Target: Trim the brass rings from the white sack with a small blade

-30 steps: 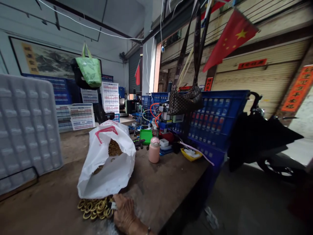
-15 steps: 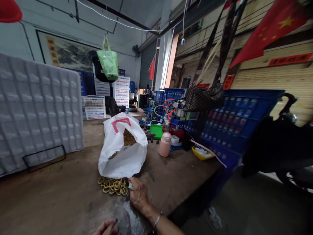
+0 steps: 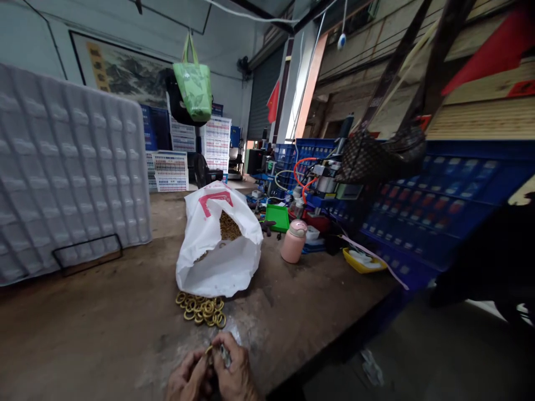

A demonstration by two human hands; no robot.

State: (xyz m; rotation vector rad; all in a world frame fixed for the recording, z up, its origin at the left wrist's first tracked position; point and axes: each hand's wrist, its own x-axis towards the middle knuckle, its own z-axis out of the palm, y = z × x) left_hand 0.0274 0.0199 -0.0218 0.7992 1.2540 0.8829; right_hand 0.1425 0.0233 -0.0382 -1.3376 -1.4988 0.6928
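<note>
My left hand [image 3: 189, 376] and my right hand [image 3: 234, 370] meet low in front of me, fingertips pinched together. Between them shows part of a brass-coloured ring [image 3: 209, 349], mostly covered by the fingers. A small pale thing [image 3: 226, 355], too unclear to name, sits among my right hand's fingers. Just beyond the hands lies a pile of brass-coloured rings [image 3: 203, 309] on the worktable [image 3: 137, 312]. Behind the pile, a white plastic bag [image 3: 225, 273] lies with its mouth towards me, and more rings [image 3: 229, 227] show inside it.
Right of the bag stand a pink bottle [image 3: 293, 242], a green tray [image 3: 277, 217] and a yellow tray [image 3: 363, 262]. A ribbed plastic-wrapped stack [image 3: 75, 172] rises at the left behind a black wire frame [image 3: 87, 250]. Blue crates [image 3: 434, 206] border the table's right side.
My right hand has drawn back from the ring pile towards me and met my left hand, which has come further into view. A ring now shows between them. The view has shifted slightly.
</note>
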